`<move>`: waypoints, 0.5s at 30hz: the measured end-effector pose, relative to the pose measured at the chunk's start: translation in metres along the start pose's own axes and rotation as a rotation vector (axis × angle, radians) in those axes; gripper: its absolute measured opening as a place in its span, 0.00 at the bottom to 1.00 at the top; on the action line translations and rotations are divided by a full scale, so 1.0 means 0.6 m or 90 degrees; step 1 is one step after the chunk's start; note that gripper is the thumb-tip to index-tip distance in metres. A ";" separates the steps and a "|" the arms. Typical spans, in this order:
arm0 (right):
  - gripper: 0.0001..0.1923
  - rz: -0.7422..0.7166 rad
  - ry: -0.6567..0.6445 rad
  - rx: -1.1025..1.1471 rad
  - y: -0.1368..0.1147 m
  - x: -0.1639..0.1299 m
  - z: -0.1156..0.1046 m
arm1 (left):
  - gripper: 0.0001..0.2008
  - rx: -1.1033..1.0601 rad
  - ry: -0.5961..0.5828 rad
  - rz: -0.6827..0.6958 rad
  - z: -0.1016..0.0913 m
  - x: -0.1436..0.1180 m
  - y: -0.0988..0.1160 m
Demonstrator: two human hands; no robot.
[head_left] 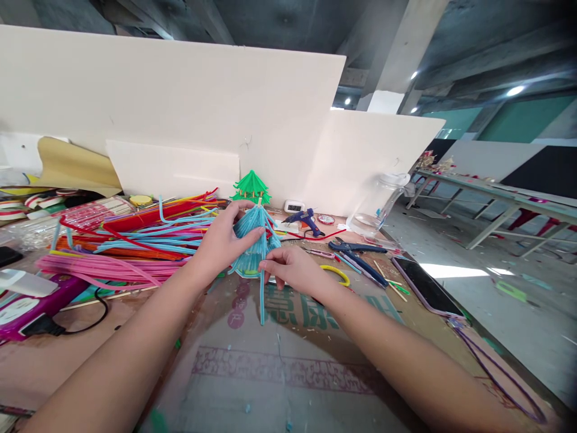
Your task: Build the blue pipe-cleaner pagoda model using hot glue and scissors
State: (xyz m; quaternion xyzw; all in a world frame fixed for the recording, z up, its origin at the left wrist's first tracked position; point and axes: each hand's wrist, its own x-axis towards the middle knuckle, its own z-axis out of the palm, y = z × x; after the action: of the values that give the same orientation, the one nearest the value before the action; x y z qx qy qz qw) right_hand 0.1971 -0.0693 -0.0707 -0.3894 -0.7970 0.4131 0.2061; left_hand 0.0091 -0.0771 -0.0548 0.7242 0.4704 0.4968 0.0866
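Left hand is gripping the upper part of a light-blue pipe-cleaner model, fingers curled over its fanned tiers, thumb toward the near side; this seems to be steadying the piece upright just above the bench. Right hand is pinching at the model's lower edge, thumb and forefinger closed on a strand near the rim, the other fingers loosely tucked. One blue stem is hanging down from the model toward the bench surface, apparently loose at its lower end.

The model is sitting centre-frame, between both hands, in front of a finished green pavilion model, which may be serving as a reference for shape.

Bundled pipe cleaners in blue, pink, red and orange are lying to the left, within easy reach of the left hand. A blue glue gun is resting behind the right hand, pliers and a phone further right. A clear plastic jar is lying on its side at the bench's far edge.
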 end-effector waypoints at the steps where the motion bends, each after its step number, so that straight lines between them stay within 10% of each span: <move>1: 0.15 -0.001 -0.009 -0.007 0.002 0.000 -0.004 | 0.21 -0.002 -0.001 -0.001 0.000 0.000 0.000; 5: 0.19 -0.039 0.018 -0.053 0.003 -0.002 -0.032 | 0.21 -0.014 -0.005 -0.010 -0.002 -0.001 0.002; 10: 0.12 -0.202 0.315 -0.050 -0.004 -0.005 -0.055 | 0.22 -0.029 -0.062 0.032 -0.008 -0.003 0.010; 15: 0.14 -0.309 0.336 -0.099 -0.013 -0.012 -0.048 | 0.17 -0.039 -0.058 0.059 -0.008 -0.005 0.023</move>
State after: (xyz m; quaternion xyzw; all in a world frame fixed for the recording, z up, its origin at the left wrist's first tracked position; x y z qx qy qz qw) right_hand 0.2169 -0.0633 -0.0476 -0.2965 -0.8145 0.1753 0.4667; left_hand 0.0130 -0.0885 -0.0461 0.7640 0.4166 0.4809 0.1067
